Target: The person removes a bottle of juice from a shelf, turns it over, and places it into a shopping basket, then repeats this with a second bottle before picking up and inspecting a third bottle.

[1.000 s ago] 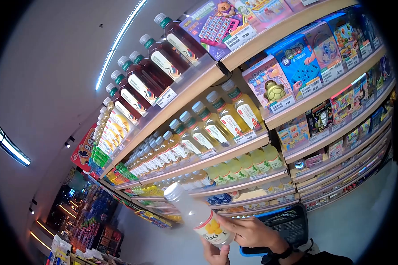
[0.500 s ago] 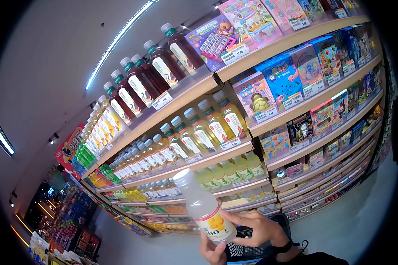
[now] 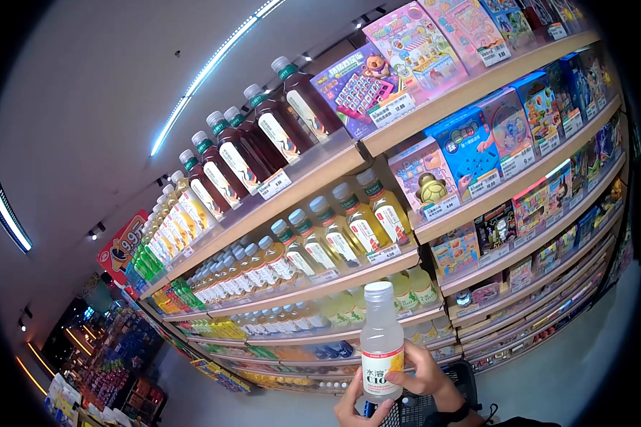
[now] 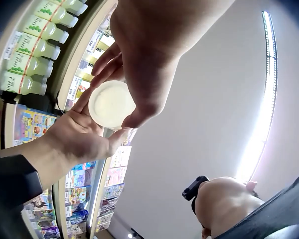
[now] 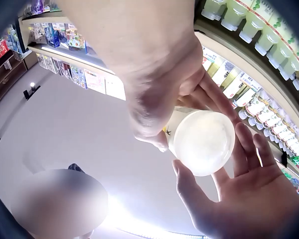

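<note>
Here the bottle [image 3: 382,356] points cap-up, long axis near-vertical in view, left fingers [image 3: 350,393] and right fingers [image 3: 421,363] gripping.

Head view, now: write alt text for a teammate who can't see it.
The left hand and right hand hold a bottle, white cap up, before store shelves. Drinks line the left side, colourful boxes the right; a dark basket shows behind the right hand.

Smooth, glossy plastic is shown by the bottle [image 3: 382,345], matt wood by the shelf edge [image 3: 477,95], plastic by the basket [image 3: 467,376].
</note>
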`<state>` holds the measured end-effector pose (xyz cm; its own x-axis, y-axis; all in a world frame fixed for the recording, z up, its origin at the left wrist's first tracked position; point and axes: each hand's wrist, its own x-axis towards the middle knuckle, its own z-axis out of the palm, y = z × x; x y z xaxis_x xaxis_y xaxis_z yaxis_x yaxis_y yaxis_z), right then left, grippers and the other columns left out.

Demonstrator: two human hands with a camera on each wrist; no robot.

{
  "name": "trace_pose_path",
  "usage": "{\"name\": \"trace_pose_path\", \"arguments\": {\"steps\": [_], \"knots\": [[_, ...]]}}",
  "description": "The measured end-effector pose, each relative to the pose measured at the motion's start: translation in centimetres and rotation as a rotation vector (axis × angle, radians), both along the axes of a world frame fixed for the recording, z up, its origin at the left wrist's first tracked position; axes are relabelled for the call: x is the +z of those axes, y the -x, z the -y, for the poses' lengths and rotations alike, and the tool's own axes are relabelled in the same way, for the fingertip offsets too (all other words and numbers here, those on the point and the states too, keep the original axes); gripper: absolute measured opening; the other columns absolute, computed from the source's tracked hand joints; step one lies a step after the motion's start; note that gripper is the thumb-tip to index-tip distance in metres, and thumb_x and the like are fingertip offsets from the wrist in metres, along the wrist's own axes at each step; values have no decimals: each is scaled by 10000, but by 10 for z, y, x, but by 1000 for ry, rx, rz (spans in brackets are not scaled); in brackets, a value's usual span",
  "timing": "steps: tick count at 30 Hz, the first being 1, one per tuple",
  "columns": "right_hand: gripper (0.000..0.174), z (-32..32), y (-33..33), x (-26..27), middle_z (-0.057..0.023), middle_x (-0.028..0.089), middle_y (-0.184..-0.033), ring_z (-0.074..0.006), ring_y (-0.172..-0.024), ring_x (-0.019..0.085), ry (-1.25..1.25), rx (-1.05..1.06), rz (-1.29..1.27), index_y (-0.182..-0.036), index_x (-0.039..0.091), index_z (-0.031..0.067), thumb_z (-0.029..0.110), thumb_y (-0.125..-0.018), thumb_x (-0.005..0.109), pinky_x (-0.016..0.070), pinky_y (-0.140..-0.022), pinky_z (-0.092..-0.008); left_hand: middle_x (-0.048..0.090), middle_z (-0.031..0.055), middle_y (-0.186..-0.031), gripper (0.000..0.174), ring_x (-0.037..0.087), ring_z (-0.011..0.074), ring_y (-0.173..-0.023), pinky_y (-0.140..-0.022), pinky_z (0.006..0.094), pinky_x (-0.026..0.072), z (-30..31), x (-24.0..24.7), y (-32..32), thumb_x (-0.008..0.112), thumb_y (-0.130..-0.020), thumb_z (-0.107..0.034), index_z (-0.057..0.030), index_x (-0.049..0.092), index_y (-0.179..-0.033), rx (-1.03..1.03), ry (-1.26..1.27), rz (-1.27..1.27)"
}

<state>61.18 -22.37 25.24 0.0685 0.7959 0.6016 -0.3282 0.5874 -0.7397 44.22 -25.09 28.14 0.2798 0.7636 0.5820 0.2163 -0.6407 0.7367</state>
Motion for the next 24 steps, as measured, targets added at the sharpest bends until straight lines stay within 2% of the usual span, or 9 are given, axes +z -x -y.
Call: {"name": "trace_pose_path", "arguments": {"steps": [6, 10, 15, 19, 24], "knots": [[625, 3, 1, 10, -165, 686, -1044, -184, -910, 674, 34, 57, 62, -1326, 472, -62, 243, -852, 743, 534, -795, -311, 575, 160, -1216, 685, 563, 257, -1148, -995, 387, 432, 4, -16, 4, 771, -779, -188, 36, 453, -1343, -23, 109, 151], [631, 6, 1, 16, -163, 684, -1052, -183, -934, 674, 2, 45, 59, -1337, 464, -59, 232, -852, 744, 536, -795, -312, 537, 148, -1258, 710, 526, 241, -1175, -1012, 387, 411, 5, -24, 4, 770, -789, -198, 16, 407, -1360, -44, 168, 254], [653, 8, -1, 18, -166, 682, -1072, -189, -944, 675, 0, 82, 39, -1355, 451, -47, 222, -843, 752, 537, -806, -316, 525, 150, -1277, 733, 517, 244, -1183, -1021, 395, 402, -3, -28, 9, 773, -791, -218, 8, 384, -1370, -83, 123, 223], [662, 7, -10, 16, -168, 681, -1090, -196, -949, 679, -3, 14, 84, -1361, 451, -42, 213, -834, 759, 541, -813, -320, 527, 153, -1280, 716, 516, 244, -1184, -1021, 398, 402, -9, -31, 0, 766, -792, -210, 7, 393, -1363, -152, 127, 264], [669, 12, -27, 14, -173, 683, -1096, -209, -951, 686, 3, -36, 80, -1360, 454, -43, 215, -826, 764, 546, -821, -333, 532, 144, -1269, 701, 519, 242, -1183, -1021, 391, 404, -10, -31, -12, 764, -778, -154, 0, 404, -1360, -161, 161, 199]]}}
